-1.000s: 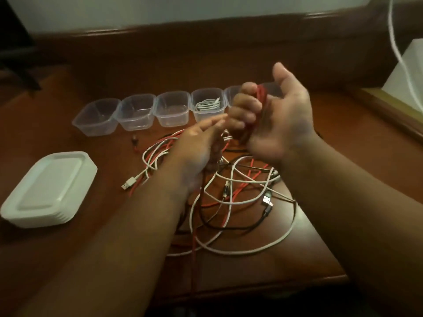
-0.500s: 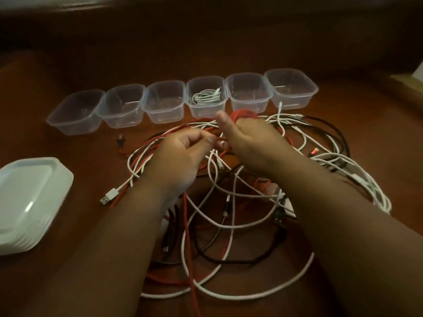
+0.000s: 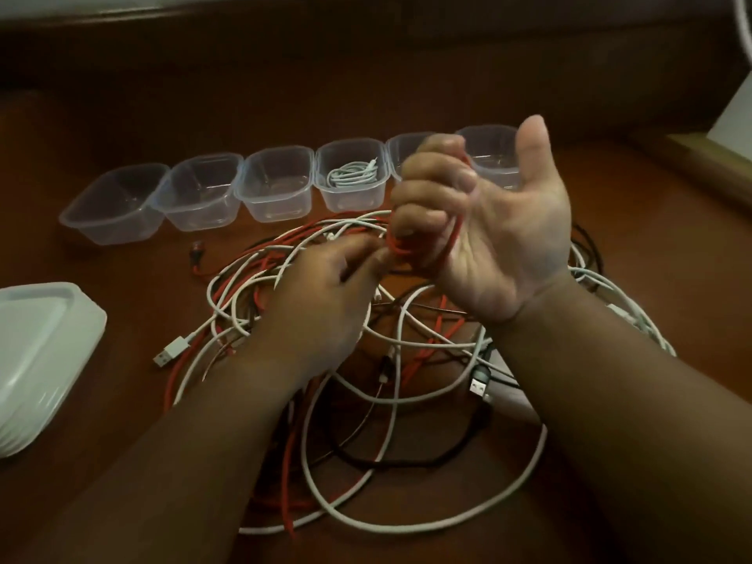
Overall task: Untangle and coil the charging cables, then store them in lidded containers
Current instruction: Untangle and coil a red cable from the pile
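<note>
The red cable [image 3: 451, 234] is wound in loops around the curled fingers of the right hand [image 3: 484, 234], raised palm-up above the tangle of cables [image 3: 407, 360] on the wooden table [image 3: 122, 303]. The left hand [image 3: 325, 295] pinches the cable's trailing strand just beside those loops (thumb against fingertips). Half a second ago the right hand lay low, knuckles up, over the pile; it has since lifted and turned, now hiding part of the containers [image 3: 276, 183].

Stack of white lids [image 3: 36, 360]: cut off by the left edge, count not readable. Fifth container [image 3: 401, 150] mostly hidden behind the right hand [image 3: 488, 225]; sixth container [image 3: 494, 156] partly hidden by its thumb. Left hand [image 3: 325, 295] fingertips blurred; grip on the red cable [image 3: 453, 238] unclear. Cable tangle [image 3: 407, 360] runs under both forearms. White object [image 3: 734, 116] cut by the right edge.
</note>
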`<state>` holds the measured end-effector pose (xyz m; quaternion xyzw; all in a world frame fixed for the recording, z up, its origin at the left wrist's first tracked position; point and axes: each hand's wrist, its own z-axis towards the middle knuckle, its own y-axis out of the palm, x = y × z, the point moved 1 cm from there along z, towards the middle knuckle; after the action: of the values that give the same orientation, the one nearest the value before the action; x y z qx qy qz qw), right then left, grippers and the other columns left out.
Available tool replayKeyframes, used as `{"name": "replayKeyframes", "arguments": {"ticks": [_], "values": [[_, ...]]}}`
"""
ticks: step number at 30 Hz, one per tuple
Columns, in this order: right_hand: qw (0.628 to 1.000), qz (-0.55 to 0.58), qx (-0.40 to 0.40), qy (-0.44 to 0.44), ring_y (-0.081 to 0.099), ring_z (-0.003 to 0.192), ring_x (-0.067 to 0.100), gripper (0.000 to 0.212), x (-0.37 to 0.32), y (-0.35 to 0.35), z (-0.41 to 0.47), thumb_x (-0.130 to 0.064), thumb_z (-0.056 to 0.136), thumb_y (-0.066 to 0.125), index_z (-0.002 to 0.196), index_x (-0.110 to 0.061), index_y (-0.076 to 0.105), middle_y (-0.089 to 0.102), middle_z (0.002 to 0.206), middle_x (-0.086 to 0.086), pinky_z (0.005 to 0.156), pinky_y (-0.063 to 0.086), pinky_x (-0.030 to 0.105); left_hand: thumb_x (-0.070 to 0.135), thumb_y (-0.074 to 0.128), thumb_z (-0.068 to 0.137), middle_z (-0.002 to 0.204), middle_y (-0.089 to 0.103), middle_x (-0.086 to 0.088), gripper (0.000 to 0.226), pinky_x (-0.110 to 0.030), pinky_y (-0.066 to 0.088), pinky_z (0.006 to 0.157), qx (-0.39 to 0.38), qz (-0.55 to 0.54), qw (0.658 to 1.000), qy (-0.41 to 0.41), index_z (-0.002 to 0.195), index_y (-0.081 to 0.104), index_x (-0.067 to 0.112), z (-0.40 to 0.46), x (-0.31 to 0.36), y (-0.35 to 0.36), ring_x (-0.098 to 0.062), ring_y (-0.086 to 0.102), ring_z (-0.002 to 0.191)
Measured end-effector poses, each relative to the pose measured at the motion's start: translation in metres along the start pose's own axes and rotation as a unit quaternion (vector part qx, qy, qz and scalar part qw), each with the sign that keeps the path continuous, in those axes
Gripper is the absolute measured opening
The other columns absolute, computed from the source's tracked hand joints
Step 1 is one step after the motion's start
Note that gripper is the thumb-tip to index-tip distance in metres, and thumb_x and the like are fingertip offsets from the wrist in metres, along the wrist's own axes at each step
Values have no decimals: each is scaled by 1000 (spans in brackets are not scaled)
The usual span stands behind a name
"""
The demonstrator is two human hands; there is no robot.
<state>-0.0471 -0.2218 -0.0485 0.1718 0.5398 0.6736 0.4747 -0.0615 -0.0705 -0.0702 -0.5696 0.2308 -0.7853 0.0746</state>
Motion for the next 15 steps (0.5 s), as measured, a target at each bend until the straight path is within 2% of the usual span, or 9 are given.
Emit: {"name": "replayKeyframes", "arguments": {"ticks": [2,4,5,6,8,10,11,13,15], "values": [[994,-81,39,-58,43,68,15,77,4,5,-2,-82,85,26,95,-9,47,45,76,3,70,35,27,30,53,101,54,56,14,29,-24,35,50,-32,75,996,33,77,66,39,-4,3,6,2,48,50],[961,-230,105,-115,43,67,17,72,7,6,-3,-78,87,25,93,-10,48,46,74,3,68,37,31,30,52,101,60,63,20,23,-24,45,59,-68,73,995,17,91,70,38,-8,8,11,7,56,58],[921,-338,136,-136,45,66,19,68,6,4,-3,-73,88,24,90,-10,49,48,72,5,66,38,33,27,52,102,56,61,24,21,-19,43,57,-86,82,993,0,99,71,34,-10,11,13,9,56,56],[858,-462,166,-154,45,64,22,64,4,1,-3,-66,90,24,87,-8,50,48,70,8,65,39,35,27,52,102,53,58,24,19,-18,40,54,-95,94,991,-16,101,71,30,-11,11,14,8,55,52],[685,-685,188,-163,44,61,29,66,2,-4,-3,-59,95,25,81,0,52,46,67,15,58,38,37,32,55,99,58,63,14,16,-26,41,54,-92,112,989,-37,97,71,28,-11,10,10,0,56,51],[550,-807,178,-120,42,54,14,64,1,-8,-3,-61,96,27,71,-8,51,44,62,4,53,34,27,35,58,96,70,67,5,14,-35,48,58,-68,119,990,-31,91,70,28,-9,8,1,-7,60,59],[507,-840,174,-87,40,53,7,61,0,-9,-3,-62,98,25,68,-15,49,42,61,-2,53,31,20,35,59,95,74,68,4,15,-37,51,62,-50,124,991,-27,87,69,28,-9,7,-5,-9,61,64],[455,-875,167,4,42,58,8,62,0,-9,-1,-65,96,19,69,-19,50,44,65,-1,58,32,23,38,62,92,75,67,1,15,-44,55,67,3,123,992,-18,84,69,28,-8,6,-17,-14,62,69],[465,-867,154,89,47,64,14,61,2,-7,-1,-61,98,21,74,-18,56,50,69,2,63,36,30,39,67,87,74,69,-3,15,-47,57,67,53,98,994,3,80,71,26,-7,7,-26,-21,64,69]]}}
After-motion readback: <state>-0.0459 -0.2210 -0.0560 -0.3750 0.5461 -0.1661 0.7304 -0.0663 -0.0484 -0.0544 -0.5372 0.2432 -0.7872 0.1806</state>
